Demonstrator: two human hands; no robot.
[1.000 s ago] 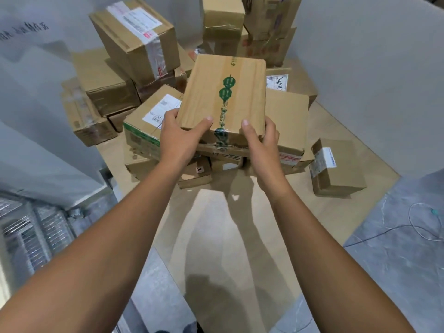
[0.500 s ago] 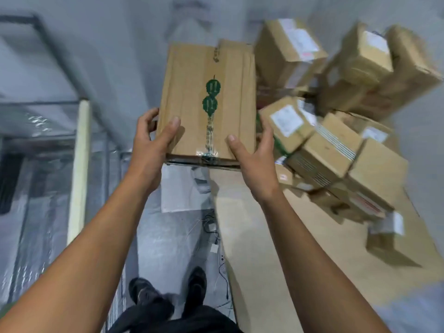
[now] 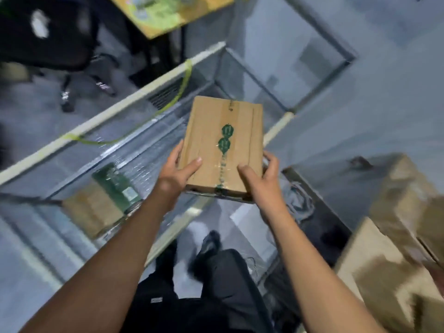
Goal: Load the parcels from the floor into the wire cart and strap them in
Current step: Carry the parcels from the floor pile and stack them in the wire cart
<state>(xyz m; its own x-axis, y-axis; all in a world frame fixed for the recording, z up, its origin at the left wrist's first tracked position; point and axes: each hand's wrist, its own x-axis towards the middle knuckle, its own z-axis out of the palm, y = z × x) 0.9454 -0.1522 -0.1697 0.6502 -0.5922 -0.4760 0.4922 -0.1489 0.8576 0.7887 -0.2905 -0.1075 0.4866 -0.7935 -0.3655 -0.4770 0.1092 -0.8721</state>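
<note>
A flat brown parcel (image 3: 216,145) with green printed tape down its middle is held in the air over the wire cart (image 3: 134,150). My left hand (image 3: 177,171) grips its near left corner, thumb on top. My right hand (image 3: 262,179) grips the near right corner the same way. Inside the cart lie a brown parcel (image 3: 93,210) and a green-printed parcel (image 3: 115,183). A yellow-green strap (image 3: 182,80) hangs from the cart's pale top rail (image 3: 115,109).
Blurred brown parcels (image 3: 396,248) are piled at the right. A black office chair (image 3: 48,34) and a table with a yellow top (image 3: 168,15) stand beyond the cart. My feet and dark trousers (image 3: 211,272) are below the parcel. Cables lie on the grey floor.
I have turned left from the parcel pile toward the cart, carrying the green-taped parcel in both hands. It now hangs over the cart's open top.
</note>
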